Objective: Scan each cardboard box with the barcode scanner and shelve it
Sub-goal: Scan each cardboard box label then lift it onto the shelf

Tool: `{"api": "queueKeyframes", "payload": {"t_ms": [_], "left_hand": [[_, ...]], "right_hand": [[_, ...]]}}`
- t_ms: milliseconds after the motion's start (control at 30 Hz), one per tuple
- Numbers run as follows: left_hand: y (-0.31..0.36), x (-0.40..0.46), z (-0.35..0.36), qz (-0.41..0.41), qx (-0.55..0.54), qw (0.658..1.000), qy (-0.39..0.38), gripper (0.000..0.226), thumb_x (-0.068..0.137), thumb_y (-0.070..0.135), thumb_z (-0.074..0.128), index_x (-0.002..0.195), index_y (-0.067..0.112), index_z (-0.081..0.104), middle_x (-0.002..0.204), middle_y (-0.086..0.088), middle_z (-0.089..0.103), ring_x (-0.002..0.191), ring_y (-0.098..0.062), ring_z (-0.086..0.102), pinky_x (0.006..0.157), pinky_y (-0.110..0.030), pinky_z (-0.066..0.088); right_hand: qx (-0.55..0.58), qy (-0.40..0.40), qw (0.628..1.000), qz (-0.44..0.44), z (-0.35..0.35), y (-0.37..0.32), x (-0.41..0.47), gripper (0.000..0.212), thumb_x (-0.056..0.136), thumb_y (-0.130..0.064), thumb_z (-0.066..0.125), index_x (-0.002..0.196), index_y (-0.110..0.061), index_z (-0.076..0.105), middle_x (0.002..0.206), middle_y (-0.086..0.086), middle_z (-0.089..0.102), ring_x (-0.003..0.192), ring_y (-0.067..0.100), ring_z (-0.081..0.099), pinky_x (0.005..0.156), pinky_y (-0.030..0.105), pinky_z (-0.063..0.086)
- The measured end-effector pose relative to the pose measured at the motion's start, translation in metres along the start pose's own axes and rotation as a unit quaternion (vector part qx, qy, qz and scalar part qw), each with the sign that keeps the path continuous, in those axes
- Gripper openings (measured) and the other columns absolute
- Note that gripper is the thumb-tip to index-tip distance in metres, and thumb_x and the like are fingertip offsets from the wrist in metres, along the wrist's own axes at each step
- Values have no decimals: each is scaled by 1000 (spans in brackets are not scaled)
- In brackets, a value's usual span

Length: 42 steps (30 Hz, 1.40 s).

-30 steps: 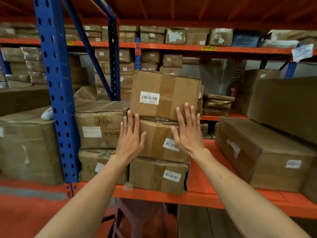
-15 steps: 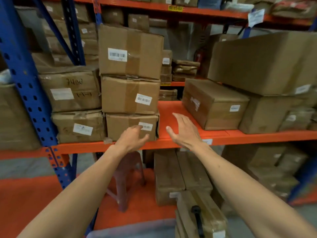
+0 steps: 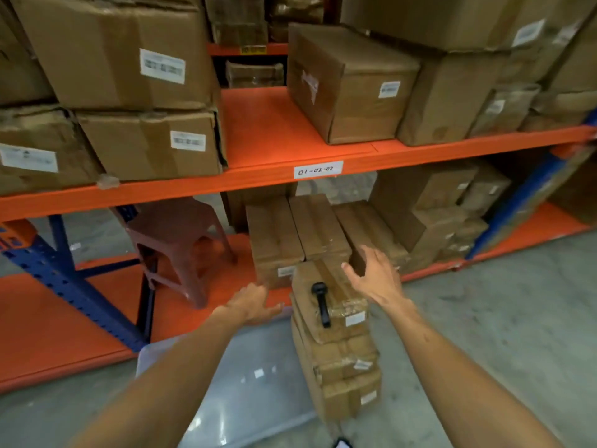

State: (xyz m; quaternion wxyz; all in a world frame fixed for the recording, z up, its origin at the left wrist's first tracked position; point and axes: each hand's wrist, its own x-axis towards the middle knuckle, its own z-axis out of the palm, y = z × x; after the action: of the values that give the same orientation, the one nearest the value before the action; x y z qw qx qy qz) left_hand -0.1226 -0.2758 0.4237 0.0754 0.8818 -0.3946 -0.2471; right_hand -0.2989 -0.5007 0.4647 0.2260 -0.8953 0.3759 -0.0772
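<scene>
A stack of three taped cardboard boxes (image 3: 339, 360) stands on the floor in front of me. On the top box (image 3: 347, 310) lies a black barcode scanner (image 3: 320, 302). My left hand (image 3: 251, 303) hovers open just left of that top box, fingers spread. Above the box's far right corner my right hand (image 3: 374, 277) is open too, palm down, holding nothing. Stacked labelled boxes (image 3: 151, 143) sit on the orange shelf (image 3: 271, 130) at the upper left.
The orange shelf beam carries a tag reading 01-02-02 (image 3: 313, 169), with bare shelf between the left stack and a brown box (image 3: 352, 88). Below are long boxes (image 3: 290, 231), a brown plastic stool (image 3: 176, 240), a blue upright (image 3: 64, 273) and grey concrete floor.
Both hands left the shelved stack and dropped toward the floor stack. My view tilted down from the upper shelf to the boxes with the scanner.
</scene>
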Motion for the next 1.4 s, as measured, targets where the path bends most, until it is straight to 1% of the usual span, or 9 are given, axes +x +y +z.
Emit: {"api": "queueKeyframes", "payload": {"t_ms": [133,200,567,833,1033,1167,1233,1300,1400], "left_hand": [[24,32,62,-9,7,999,-41,67,92,55,55,140,9,46,141,-14,54,125,-34,54,99,-38,46],[31,54,89,-19,8,998,-57,68,94,54,54,142,7,44,143,-14,52,128,-33,51,104,-37,42],[36,168,225,-85,-18,994,-63,77,100,50,48,157,5,20,164,-15,21,151,-29,20,123,-36,12],[7,236,293,-24,-46,998,-24,79,100,46,52,157,3,19,164,-16,21,152,-28,20,123,-32,11],[-8,248,311,33,-49,998,-30,75,103,43,48,159,6,16,167,-11,17,153,-27,19,124,-32,14],[-10,252,300,55,-23,997,-51,75,104,45,44,160,10,8,168,-12,9,154,-28,14,124,-34,11],[-6,258,292,67,-11,996,-57,76,103,45,45,161,13,6,168,-12,8,154,-30,13,125,-38,10],[2,267,285,78,-2,995,-61,76,102,45,47,160,18,7,167,-11,8,154,-33,12,125,-47,11],[23,287,280,85,1,991,-102,80,100,50,49,159,36,-2,167,-11,-8,154,-39,-2,120,-61,10]], "right_hand": [[52,-61,994,77,41,71,14,92,85,-73,54,155,-15,43,152,17,50,139,38,49,112,47,44],[49,-98,989,99,64,104,23,87,88,-67,60,157,-17,41,147,18,54,134,39,53,107,47,49],[35,-244,966,74,191,168,92,76,96,-60,61,155,-16,39,154,14,46,140,35,47,111,43,43],[64,-192,976,81,292,141,151,76,91,-59,68,144,-12,41,130,18,61,114,39,65,87,37,52],[103,-209,963,134,321,133,160,73,93,-34,74,148,-11,32,127,21,65,115,42,66,88,39,52],[313,-116,915,224,298,145,138,63,91,-22,75,146,-21,46,132,5,66,120,23,65,105,38,51],[400,-71,881,241,282,156,115,59,91,-5,70,140,-29,47,118,0,67,96,10,71,87,36,59],[457,-34,854,244,268,170,91,57,90,4,64,134,-28,48,113,10,66,80,22,70,69,41,59],[508,16,823,253,253,191,63,51,97,5,61,133,-28,48,113,20,67,71,35,62,60,44,55]]}}
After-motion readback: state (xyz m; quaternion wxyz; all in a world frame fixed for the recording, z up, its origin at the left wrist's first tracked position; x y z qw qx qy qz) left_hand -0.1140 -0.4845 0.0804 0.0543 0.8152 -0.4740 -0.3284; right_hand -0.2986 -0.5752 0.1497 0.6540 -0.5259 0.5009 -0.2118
